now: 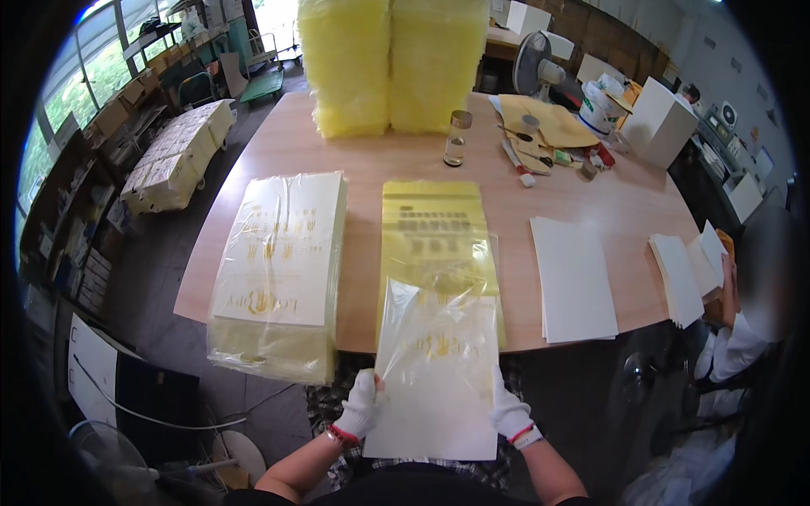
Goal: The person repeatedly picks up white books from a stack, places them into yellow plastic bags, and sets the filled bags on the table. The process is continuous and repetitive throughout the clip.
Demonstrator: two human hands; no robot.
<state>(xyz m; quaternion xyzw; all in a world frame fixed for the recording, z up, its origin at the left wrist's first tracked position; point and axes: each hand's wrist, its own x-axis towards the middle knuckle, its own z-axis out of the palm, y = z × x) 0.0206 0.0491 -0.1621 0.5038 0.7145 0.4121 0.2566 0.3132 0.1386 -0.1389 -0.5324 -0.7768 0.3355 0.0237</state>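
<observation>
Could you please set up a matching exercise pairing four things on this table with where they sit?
Things:
1. clear bag with a white sheet
2. wrapped stack of bags
3. small glass bottle
4. pile of white sheets

Places:
A. near the far side of the table, in front of the tall yellow stacks
B. held between the left hand and right hand at the near edge
C. on the person's right side of the table
D. on the person's left side of the table

Pairs: 1-B, 2-D, 3-A, 4-C
</observation>
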